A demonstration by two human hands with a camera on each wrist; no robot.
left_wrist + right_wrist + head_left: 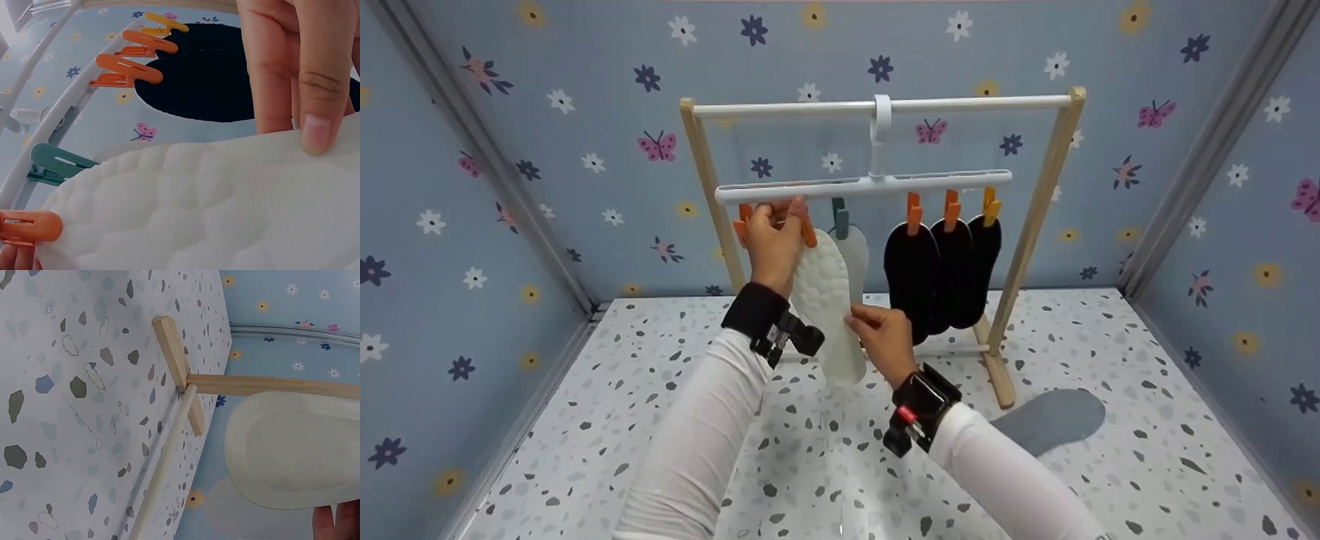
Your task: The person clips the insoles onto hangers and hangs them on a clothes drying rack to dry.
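Observation:
A white quilted insole [823, 277] hangs lengthwise below the white hanger [810, 189], its top end in an orange clothespin [34, 226]. My left hand [775, 244] is up at the hanger bar, thumb and fingers pinching around that clothespin; the left wrist view shows only its fingertips in the lower left corner. With thumb and fingers my right hand [885, 337] pinches the insole's right edge about halfway down. Just behind hangs a paler insole [855, 259] from a green clothespin [840, 217]. Another orange clothespin [742, 223] is left of my left hand, partly hidden.
Three black insoles [911, 270] hang on the right from two orange clothespins and a yellow clothespin [991, 206]. The hanger hooks over the top rail of a wooden rack [1027, 232]. A grey insole-shaped piece [1061, 416] lies on the speckled table [1110, 480].

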